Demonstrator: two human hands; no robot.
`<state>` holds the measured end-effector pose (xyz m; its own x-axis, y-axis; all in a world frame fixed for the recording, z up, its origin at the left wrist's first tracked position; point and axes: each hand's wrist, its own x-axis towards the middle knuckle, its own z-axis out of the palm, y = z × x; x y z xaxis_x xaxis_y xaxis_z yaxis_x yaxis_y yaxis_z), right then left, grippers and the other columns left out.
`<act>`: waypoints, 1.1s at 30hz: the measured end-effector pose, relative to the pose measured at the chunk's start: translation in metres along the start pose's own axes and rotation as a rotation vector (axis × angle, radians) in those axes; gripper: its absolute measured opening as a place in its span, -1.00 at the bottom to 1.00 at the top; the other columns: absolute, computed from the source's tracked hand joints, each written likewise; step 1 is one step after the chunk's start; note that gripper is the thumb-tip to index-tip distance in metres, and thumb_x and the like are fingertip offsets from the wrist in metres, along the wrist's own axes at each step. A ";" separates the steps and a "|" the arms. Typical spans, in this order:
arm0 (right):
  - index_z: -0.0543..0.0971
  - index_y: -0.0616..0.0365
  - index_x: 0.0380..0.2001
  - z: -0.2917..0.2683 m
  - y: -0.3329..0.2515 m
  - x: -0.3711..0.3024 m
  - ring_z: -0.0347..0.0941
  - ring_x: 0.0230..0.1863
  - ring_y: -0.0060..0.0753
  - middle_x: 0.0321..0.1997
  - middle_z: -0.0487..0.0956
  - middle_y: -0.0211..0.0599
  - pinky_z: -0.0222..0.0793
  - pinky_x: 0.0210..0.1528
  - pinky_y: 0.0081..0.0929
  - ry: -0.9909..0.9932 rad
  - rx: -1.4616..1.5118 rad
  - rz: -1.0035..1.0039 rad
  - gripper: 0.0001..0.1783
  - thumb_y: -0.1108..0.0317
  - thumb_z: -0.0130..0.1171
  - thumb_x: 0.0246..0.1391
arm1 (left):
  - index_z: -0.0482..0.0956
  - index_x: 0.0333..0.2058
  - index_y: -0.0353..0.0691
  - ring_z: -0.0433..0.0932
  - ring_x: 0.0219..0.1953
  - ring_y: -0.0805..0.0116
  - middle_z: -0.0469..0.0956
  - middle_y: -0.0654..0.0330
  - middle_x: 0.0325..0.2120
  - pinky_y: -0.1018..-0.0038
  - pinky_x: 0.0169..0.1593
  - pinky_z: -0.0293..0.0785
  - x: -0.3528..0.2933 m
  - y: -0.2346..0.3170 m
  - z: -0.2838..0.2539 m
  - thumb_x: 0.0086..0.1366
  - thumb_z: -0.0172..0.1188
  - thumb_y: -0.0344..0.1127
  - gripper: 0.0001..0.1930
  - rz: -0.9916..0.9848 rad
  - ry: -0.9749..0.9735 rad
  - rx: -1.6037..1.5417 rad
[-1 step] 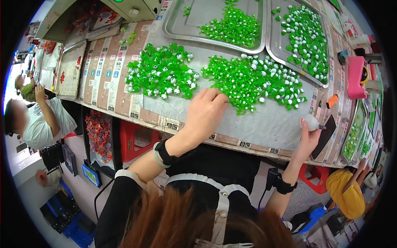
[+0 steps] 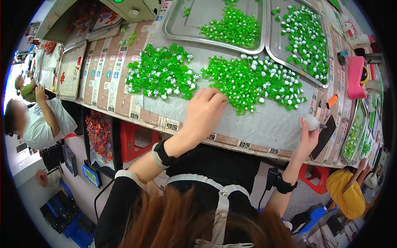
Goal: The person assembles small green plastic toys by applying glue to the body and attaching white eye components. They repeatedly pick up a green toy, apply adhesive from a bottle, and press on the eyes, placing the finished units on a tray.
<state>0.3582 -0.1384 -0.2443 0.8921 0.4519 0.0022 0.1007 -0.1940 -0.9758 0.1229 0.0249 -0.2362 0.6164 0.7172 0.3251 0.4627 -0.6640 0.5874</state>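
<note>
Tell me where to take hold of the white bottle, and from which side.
Probably by the rounded body of the white bottle, from the near side, as the right hand holds it: that part is broad, while the narrow dark tip sticks out rightward.

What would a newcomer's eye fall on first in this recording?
Probably the bright green pieces, heaped in a left pile and a right pile on the table, with more in two metal trays beyond. Next, the left hand at the piles' near side, and the right hand farther right, fingers around a white bottle.
</note>
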 end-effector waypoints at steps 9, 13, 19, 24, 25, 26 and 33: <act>0.16 0.37 -0.08 0.034 -0.056 -0.047 0.34 -0.25 -0.39 -0.27 0.39 -0.11 0.27 -0.20 -0.52 -0.103 0.338 0.001 -0.55 0.51 -0.07 -0.10 | 0.36 -0.30 -0.35 0.28 -0.59 0.61 0.37 0.31 -0.59 0.71 -0.52 0.21 -0.007 0.023 -0.037 0.16 -0.12 -0.37 -0.81 -1.007 -0.388 -1.538; 0.12 0.33 -0.04 0.033 -0.070 -0.072 0.36 -0.32 -0.41 -0.33 0.41 -0.11 0.25 -0.25 -0.55 -0.456 0.272 0.151 -0.45 0.46 0.00 -0.16 | 0.32 -0.20 -0.37 0.32 -0.52 0.59 0.38 0.29 -0.51 0.69 -0.45 0.27 -0.011 0.032 -0.033 0.16 -0.11 -0.36 -0.75 -1.086 -0.509 -1.827; 0.27 0.18 -0.38 0.039 -0.080 -0.088 0.22 -0.35 -0.54 -0.35 0.30 -0.31 0.15 -0.28 -0.65 -0.312 0.284 0.007 -0.52 0.39 0.29 -0.42 | 0.35 -0.30 -0.29 0.44 -0.43 0.49 0.43 0.20 -0.41 0.62 -0.33 0.40 -0.015 0.034 -0.028 0.16 -0.11 -0.42 -0.85 -1.154 -0.503 -1.923; 0.27 0.16 -0.37 0.040 -0.086 -0.092 0.21 -0.41 -0.51 -0.41 0.27 -0.35 0.16 -0.34 -0.61 -0.237 0.231 -0.185 -0.46 0.26 0.34 -0.44 | 0.36 -0.32 -0.27 0.46 -0.39 0.46 0.44 0.14 -0.39 0.60 -0.28 0.43 -0.021 0.029 -0.025 0.13 -0.04 -0.41 -0.86 -1.208 -0.491 -1.980; 0.27 0.15 -0.37 0.039 -0.086 -0.092 0.21 -0.42 -0.51 -0.41 0.27 -0.35 0.15 -0.36 -0.61 -0.250 0.206 -0.237 -0.46 0.26 0.34 -0.45 | 0.36 -0.32 -0.27 0.46 -0.39 0.46 0.44 0.14 -0.40 0.60 -0.29 0.43 -0.021 0.029 -0.025 0.12 -0.04 -0.41 -0.86 -1.213 -0.493 -1.984; 0.28 0.15 -0.37 0.036 -0.085 -0.091 0.21 -0.43 -0.51 -0.41 0.27 -0.35 0.15 -0.37 -0.61 -0.263 0.181 -0.289 -0.45 0.25 0.34 -0.45 | 0.36 -0.31 -0.27 0.46 -0.40 0.45 0.44 0.14 -0.41 0.60 -0.30 0.44 -0.020 0.029 -0.025 0.12 -0.04 -0.41 -0.86 -1.218 -0.494 -1.989; 0.30 0.16 -0.39 0.031 -0.082 -0.091 0.21 -0.45 -0.50 -0.46 0.29 -0.37 0.15 -0.41 -0.59 -0.313 0.071 -0.369 -0.48 0.27 0.34 -0.45 | 0.34 -0.30 -0.29 0.46 -0.47 0.47 0.45 0.16 -0.45 0.62 -0.39 0.45 -0.019 0.031 -0.028 0.13 -0.07 -0.43 -0.86 -1.289 -0.494 -1.921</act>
<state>0.2550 -0.1363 -0.1713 0.6259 0.7218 0.2954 0.3453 0.0831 -0.9348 0.1077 -0.0039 -0.2036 0.7909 0.1675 -0.5886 -0.1190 0.9855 0.1206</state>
